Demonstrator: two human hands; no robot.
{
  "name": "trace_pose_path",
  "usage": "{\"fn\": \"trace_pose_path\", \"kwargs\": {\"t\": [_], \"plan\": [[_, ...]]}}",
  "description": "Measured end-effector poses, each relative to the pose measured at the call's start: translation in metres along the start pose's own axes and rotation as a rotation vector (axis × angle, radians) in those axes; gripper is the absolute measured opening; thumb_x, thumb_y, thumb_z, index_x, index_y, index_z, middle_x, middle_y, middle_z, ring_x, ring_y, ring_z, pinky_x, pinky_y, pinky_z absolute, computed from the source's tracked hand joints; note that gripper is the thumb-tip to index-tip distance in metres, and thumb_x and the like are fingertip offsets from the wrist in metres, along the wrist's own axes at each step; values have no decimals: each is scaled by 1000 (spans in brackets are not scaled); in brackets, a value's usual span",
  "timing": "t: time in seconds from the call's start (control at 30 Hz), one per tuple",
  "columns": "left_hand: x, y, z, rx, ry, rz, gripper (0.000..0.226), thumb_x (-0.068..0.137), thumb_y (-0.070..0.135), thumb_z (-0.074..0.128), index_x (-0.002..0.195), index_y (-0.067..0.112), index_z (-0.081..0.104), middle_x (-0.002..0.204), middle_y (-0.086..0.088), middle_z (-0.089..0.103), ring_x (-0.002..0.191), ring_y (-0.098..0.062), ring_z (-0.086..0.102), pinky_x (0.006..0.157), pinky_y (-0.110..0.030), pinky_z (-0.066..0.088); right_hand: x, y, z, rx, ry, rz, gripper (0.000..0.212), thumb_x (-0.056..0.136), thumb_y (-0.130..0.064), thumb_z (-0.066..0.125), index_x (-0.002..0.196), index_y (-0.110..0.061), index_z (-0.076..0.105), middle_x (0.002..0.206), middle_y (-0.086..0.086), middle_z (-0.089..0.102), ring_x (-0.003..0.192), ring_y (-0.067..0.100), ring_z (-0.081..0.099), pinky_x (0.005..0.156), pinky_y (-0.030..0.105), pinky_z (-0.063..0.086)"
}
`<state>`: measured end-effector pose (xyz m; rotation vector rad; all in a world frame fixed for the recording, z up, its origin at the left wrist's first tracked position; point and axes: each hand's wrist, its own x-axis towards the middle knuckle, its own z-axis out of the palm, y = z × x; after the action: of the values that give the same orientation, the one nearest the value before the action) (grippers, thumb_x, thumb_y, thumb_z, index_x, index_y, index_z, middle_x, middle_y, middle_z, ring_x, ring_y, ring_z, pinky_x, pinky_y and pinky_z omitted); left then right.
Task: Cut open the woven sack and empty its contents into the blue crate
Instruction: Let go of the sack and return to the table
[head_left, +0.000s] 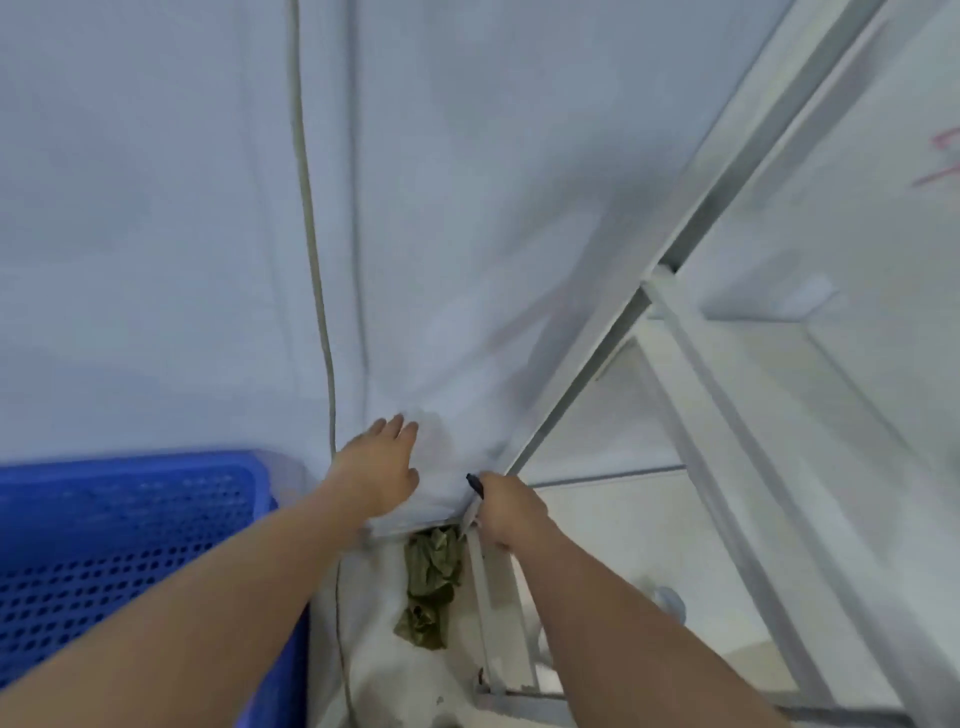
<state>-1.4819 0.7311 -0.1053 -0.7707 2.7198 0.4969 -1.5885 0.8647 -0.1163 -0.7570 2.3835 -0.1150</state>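
My left hand lies flat and open on the soft white sack, right of the blue crate. My right hand has its grip closed on a dark-handled cutter. The cloth looks limp and slippery; I would pinch its lower edge

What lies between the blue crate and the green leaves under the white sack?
In the head view, the left forearm crosses that stretch above a thin cord hanging beside the blue crate; the green leaves spill below the white sack.
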Motion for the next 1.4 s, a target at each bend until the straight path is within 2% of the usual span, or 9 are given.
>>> {"fn": "trace_pose_path", "kwargs": {"t": [0.13, 0.3, 0.37, 0.47, 0.7, 0.93, 1.17, 1.27, 1.4], "plan": [[-45, 28, -78, 48, 46, 25, 68, 97, 33, 37, 152, 10, 5, 162, -9, 6, 149, -25, 9, 118, -36, 20, -59, -27, -76, 81, 58, 27, 23, 92, -5, 38, 72, -15, 40, 99, 15, 59, 99, 32, 63, 72, 32, 42], [-97, 56, -154, 108, 133, 55, 69, 97, 36, 37, 152, 10, 6, 161, -9, 11, 148, -25, 11, 119, -36, 16, -132, -56, -165, 138, 184, -8, 16, 92, -2, 44, 104, -10, 51, 75, 6, 47, 83, 29, 57, 69, 34, 42], [-115, 66, -177, 131, 158, 52, 69, 97, 38, 37, 152, 10, 7, 161, -9, 13, 147, -25, 14, 119, -36, 17, -156, -59, -190, 126, 214, -5, 6, 92, -3, 48, 92, -9, 46, 77, 6, 51, 82, 28, 58, 66, 32, 43], [-144, 73, -206, 173, 185, 31, 70, 96, 41, 37, 152, 11, 6, 161, -8, 12, 148, -24, 13, 120, -37, 16, -184, -63, -219, 206, 255, 2, 31, 94, -6, 46, 66, -12, 36, 69, 5, 46, 69, 22, 58, 47, 24, 38], [-212, 73, -266, 197, 331, -117, 70, 96, 42, 38, 152, 9, 9, 159, -9, 19, 146, -24, 20, 119, -37, 20, -232, -89, -261, 123, 286, -109, 35, 92, -3, 50, 63, -11, 31, 65, 6, 39, 61, 21, 50, 45, 26, 32], [-314, 66, -260, 226, 383, -312, 65, 97, 41, 36, 150, 10, 16, 155, -8, 26, 144, -23, 23, 117, -38, 22, -292, -117, -239, -16, 265, -349, 15, 87, 3, 52, 80, -7, 44, 87, 13, 52, 78, 26, 54, 45, 26, 35], [-443, 23, -239, 207, 422, -566, 67, 98, 41, 36, 152, 11, 10, 159, -6, 18, 147, -23, 16, 120, -39, 17, -358, -191, -184, -1, 134, -540, 8, 90, -1, 43, 89, -5, 49, 86, 14, 68, 52, 21, 52, 49, 27, 39], [-510, -8, -229, 169, 463, -710, 67, 97, 41, 37, 152, 11, 13, 159, -6, 20, 147, -23, 18, 119, -40, 19, -392, -233, -147, -57, 112, -627, 12, 89, -2, 44, 80, -6, 50, 105, 16, 71, 66, 26, 58, 59, 29, 43], [-603, -46, -216, 150, 517, -875, 66, 95, 40, 41, 150, 12, 19, 156, -7, 27, 143, -25, 26, 117, -41, 24, -444, -282, -97, -129, 110, -769, 9, 89, -2, 45, 93, -7, 51, 91, 13, 62, 91, 30, 70, 68, 32, 48]]}}
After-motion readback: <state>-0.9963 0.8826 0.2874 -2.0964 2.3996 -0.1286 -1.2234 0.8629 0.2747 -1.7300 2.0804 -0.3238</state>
